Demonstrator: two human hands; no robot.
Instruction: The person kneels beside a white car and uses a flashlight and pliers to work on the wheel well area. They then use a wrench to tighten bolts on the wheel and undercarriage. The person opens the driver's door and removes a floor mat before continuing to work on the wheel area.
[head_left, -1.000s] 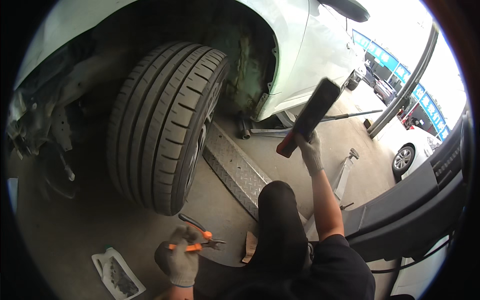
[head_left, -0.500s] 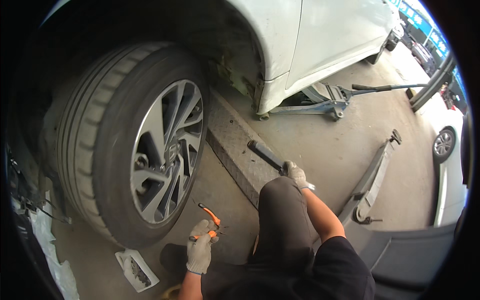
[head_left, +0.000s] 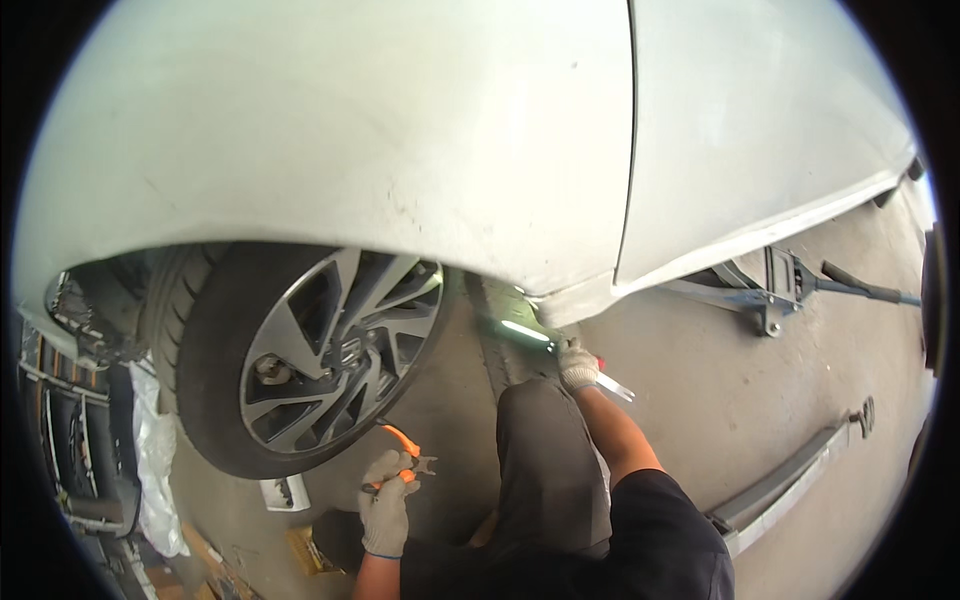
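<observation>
Orange-and-black pliers [head_left: 402, 440] with spread handles are gripped in my left hand [head_left: 384, 515], which wears a pale work glove. Their jaws point right, low beside the car wheel [head_left: 335, 345] with its silver-and-black alloy rim and black tyre. In my right hand [head_left: 577, 366], also gloved, is a stick-shaped work light [head_left: 526, 331]. Its lit strip shines under the white car's body [head_left: 400, 150], just behind the wheel. A red and silvery end sticks out of that fist on the right.
A blue floor jack [head_left: 770, 290] stands under the car's side at the right. Another long grey metal arm [head_left: 790, 480] lies at lower right. A small white tray [head_left: 286, 493], clear plastic sheeting [head_left: 155, 460] and a rack [head_left: 75, 430] are at left.
The view has shifted, so the white body panel now covers the wheel's upper part. The light in my right hand now shows its glowing strip. Both hands keep their hold.
</observation>
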